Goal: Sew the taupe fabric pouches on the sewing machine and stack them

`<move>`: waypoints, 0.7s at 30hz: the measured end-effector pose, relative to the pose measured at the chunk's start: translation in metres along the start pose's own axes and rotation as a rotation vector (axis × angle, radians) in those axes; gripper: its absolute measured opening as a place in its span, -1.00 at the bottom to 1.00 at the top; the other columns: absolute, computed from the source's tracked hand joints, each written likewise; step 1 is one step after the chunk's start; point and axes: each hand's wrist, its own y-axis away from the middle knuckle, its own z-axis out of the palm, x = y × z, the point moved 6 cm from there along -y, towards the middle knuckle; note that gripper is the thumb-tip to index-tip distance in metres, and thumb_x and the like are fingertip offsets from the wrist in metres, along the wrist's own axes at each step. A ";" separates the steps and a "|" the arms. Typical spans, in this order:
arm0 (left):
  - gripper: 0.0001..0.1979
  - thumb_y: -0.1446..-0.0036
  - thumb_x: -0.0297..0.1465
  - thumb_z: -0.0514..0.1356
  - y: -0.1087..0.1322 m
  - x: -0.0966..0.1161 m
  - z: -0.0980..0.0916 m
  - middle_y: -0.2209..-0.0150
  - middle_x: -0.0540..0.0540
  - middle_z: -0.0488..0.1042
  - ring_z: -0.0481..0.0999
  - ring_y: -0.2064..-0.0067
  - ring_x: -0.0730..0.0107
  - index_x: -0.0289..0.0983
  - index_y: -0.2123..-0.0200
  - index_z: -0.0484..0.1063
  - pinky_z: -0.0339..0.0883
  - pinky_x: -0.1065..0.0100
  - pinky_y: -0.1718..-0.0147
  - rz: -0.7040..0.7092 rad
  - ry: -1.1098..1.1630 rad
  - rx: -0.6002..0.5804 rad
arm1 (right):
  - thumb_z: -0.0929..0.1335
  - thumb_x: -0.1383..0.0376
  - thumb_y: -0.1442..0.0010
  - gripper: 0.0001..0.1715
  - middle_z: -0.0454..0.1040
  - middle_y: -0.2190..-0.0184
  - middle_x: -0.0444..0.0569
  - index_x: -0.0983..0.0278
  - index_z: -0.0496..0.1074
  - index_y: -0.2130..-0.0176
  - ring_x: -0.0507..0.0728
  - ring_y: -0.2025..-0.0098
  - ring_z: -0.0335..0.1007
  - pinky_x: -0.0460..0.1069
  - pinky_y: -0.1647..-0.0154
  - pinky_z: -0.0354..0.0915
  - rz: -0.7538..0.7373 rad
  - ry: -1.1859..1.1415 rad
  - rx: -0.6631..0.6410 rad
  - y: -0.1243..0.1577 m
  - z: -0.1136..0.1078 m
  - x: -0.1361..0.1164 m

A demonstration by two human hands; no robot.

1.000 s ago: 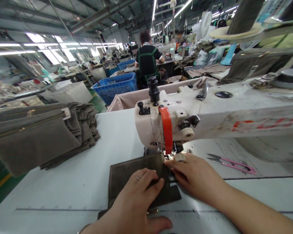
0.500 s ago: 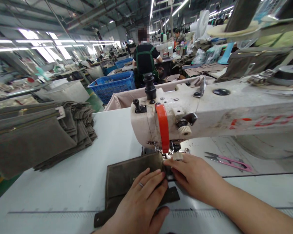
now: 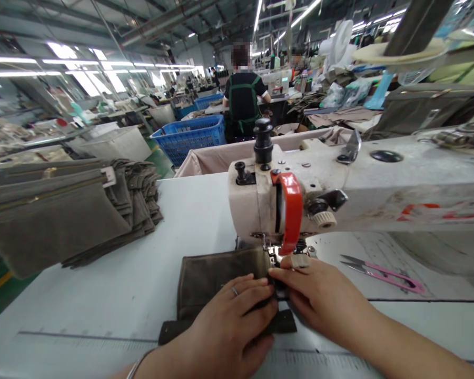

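A dark olive fabric piece (image 3: 209, 279) lies flat on the white table under the head of a cream sewing machine (image 3: 339, 189). My left hand (image 3: 229, 326) rests on the fabric with its fingers stretched flat, a ring on one finger. My right hand (image 3: 319, 297) presses its fingertips together on the fabric's edge right below the needle and the red guard (image 3: 290, 210). A bandage wraps one right finger. The needle itself is mostly hidden by the guard.
A stack of folded olive fabric pieces (image 3: 63, 210) sits at the left of the table (image 3: 102, 295). Pink thread snips (image 3: 383, 271) lie right of my hands. Behind stand a blue basket (image 3: 189, 137), a beige bin (image 3: 221, 155) and a person in black at another station (image 3: 243, 100).
My left hand has slid toward me along the fabric, fingers staying flat. The fabric has shifted slightly under the needle. My right hand stays at the presser foot.
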 end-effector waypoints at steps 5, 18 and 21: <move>-0.67 -0.17 -0.40 0.18 -0.007 -0.010 -0.002 -0.06 -0.14 0.43 0.36 -0.14 0.27 -0.29 -0.02 0.40 0.14 0.19 -0.25 0.003 0.034 -0.002 | 0.21 0.46 -0.16 -0.53 0.49 0.05 0.02 0.20 0.44 -0.01 0.19 0.07 0.43 0.10 0.05 0.38 -0.022 -0.002 0.024 -0.002 -0.001 0.001; -0.70 -0.14 -0.45 0.18 -0.027 -0.042 -0.002 0.02 -0.13 0.48 0.43 -0.03 0.29 -0.32 0.03 0.41 0.26 0.23 -0.14 0.074 0.049 0.047 | 0.20 0.45 -0.17 -0.51 0.51 0.18 0.00 0.20 0.38 -0.06 0.20 0.24 0.44 0.07 0.26 0.37 0.049 0.000 -0.009 -0.003 -0.001 0.004; -0.69 -0.17 -0.40 0.19 -0.031 -0.045 -0.002 0.03 -0.12 0.47 0.42 -0.03 0.21 -0.28 0.00 0.40 0.27 0.14 -0.12 0.036 -0.001 0.025 | 0.21 0.45 -0.19 -0.59 0.48 0.18 -0.02 0.19 0.38 0.00 0.16 0.20 0.42 0.04 0.21 0.35 0.062 -0.087 0.011 -0.002 -0.005 0.006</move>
